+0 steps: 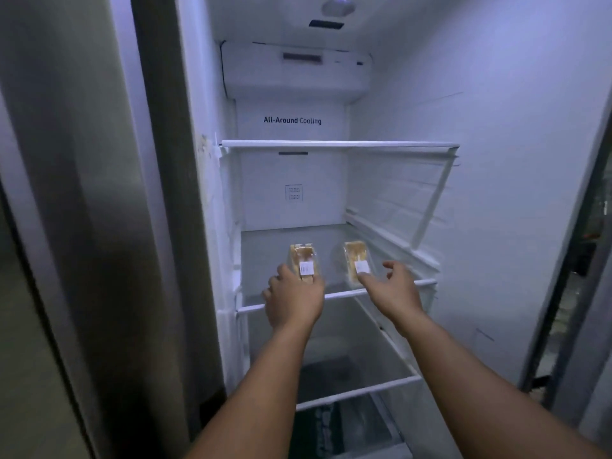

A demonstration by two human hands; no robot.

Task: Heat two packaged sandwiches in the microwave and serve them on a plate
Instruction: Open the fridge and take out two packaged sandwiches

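Access: fridge front open.
Middle shelf: bare glass around two sandwich packs.
Overhead: upper shelf, well above.
Sides: fridge walls.

Inside an open white refrigerator, two clear-wrapped sandwich packs with white labels sit on a glass shelf. The left hand grasps the left sandwich pack; the right hand, fingers spread, touches the right sandwich pack.
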